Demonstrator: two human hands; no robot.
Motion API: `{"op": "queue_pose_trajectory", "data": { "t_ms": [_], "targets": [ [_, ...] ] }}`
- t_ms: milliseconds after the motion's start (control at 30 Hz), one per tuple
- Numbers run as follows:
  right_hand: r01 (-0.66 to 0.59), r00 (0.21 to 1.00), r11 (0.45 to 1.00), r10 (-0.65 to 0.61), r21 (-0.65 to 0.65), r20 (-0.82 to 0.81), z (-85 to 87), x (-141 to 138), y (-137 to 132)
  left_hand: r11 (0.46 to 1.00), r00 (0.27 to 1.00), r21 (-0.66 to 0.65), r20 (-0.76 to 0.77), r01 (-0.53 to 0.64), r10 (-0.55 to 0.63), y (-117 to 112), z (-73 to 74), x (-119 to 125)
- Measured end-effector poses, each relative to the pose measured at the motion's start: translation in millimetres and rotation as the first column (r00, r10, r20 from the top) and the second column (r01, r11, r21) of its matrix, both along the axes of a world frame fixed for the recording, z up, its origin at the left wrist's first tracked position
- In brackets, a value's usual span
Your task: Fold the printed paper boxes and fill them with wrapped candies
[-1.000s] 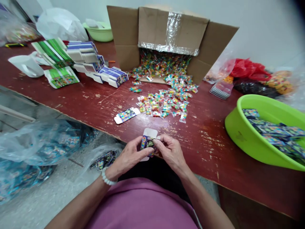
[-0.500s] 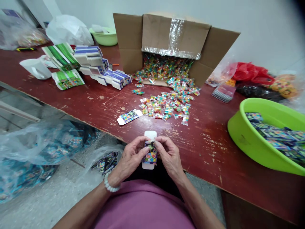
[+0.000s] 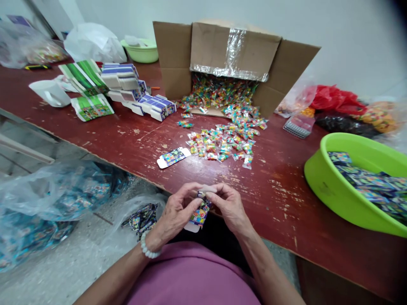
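Observation:
A small printed candy box (image 3: 199, 214) is held at the table's front edge, over my lap. My left hand (image 3: 179, 206) grips its left side, the thumb lying on the printed face. My right hand (image 3: 228, 206) pinches the upper end, where the white end flap (image 3: 208, 188) is bent over between both hands' fingers. The lower white flap (image 3: 193, 227) sticks out. Ahead and to the left lies a flat printed box (image 3: 174, 157) with its flaps out. Wrapped candies (image 3: 219, 142) are spread on the table just beyond it.
A cardboard carton (image 3: 235, 53) spills wrapped candies at the back. To the right stands a green basin (image 3: 321, 182) of printed packets. Bundled boxes (image 3: 127, 84) and a white mug (image 3: 51, 93) are at left. Plastic bags (image 3: 63, 199) lie below the table's left edge.
The upper white flap stood straight up before and is now folded over at the fingertips. The box has tilted, its lower end shifting left. My view has shifted slightly.

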State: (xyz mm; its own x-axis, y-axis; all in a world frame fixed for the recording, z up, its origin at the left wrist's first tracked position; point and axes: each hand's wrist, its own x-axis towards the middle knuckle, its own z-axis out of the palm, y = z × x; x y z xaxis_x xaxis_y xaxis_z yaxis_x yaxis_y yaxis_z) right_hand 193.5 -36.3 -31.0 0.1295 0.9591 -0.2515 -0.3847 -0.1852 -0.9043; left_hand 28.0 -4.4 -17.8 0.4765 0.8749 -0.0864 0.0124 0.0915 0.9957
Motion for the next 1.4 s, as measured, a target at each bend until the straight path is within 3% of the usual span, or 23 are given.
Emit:
{"op": "queue_pose_trajectory", "data": {
  "t_ms": [100,233,300,367,567,733,900,967,1100,1200,1267,1333,1400],
  "targets": [
    [0.043,0.996,0.997,-0.048,0.062,0.077,1.3,1.0,-0.7,0.962,0.989,-0.274,0.141,0.002,0.038,-2.5,2.6,3.0],
    [0.000,0.934,0.978,-0.075,0.209,0.350,2.7,1.0,-3.2,0.775,0.963,-0.592,0.260,0.222,-0.077,-4.5,-0.4,7.5],
    [-0.076,0.895,0.965,-0.044,0.251,0.443,3.4,1.9,-4.9,0.719,0.968,-0.665,0.246,0.203,-0.046,-4.7,-4.1,9.6],
    [-0.125,0.891,0.966,0.009,0.227,0.454,5.0,3.5,-5.8,0.730,0.979,-0.667,0.203,0.146,-0.011,-4.4,-7.0,11.5],
    [-0.156,0.871,0.981,0.082,0.114,0.484,10.5,9.7,1.3,0.854,0.993,-0.506,0.078,0.119,-0.091,-4.0,-4.7,15.4],
    [-0.121,0.957,0.992,0.108,0.031,0.268,10.7,11.6,7.0,0.891,0.989,-0.432,0.019,0.139,-0.145,-2.5,-2.5,13.1],
    [-0.185,0.948,0.970,0.134,0.156,0.288,16.0,9.3,-1.9,0.911,0.990,-0.388,0.047,0.141,-0.133,-1.3,-5.6,10.4],
    [-0.232,0.910,0.948,0.133,0.217,0.392,14.1,7.2,-7.4,0.908,0.992,-0.400,0.060,0.125,-0.110,-2.5,-7.5,11.7],
    [-0.274,0.779,0.908,0.016,0.317,0.627,2.6,9.4,-9.1,0.892,0.993,-0.440,0.092,0.102,-0.068,-3.6,-10.2,16.5],
    [-0.266,0.695,0.910,-0.048,0.319,0.718,-4.3,34.3,8.4,0.880,0.989,-0.466,0.142,0.095,-0.031,1.0,-8.0,17.8],
    [-0.083,0.618,0.949,-0.190,0.303,0.763,-7.6,65.8,29.0,0.887,0.988,-0.455,0.154,0.076,-0.006,6.2,-5.0,15.9],
    [0.186,0.452,0.943,-0.330,0.274,0.829,-11.6,103.3,52.1,0.906,0.990,-0.415,0.136,0.080,-0.025,12.0,-2.6,11.8],
    [0.325,0.318,0.929,-0.283,0.176,0.905,-17.4,137.6,72.2,0.928,0.994,-0.365,0.102,0.077,-0.043,17.6,-1.9,6.6]
  ]
}}
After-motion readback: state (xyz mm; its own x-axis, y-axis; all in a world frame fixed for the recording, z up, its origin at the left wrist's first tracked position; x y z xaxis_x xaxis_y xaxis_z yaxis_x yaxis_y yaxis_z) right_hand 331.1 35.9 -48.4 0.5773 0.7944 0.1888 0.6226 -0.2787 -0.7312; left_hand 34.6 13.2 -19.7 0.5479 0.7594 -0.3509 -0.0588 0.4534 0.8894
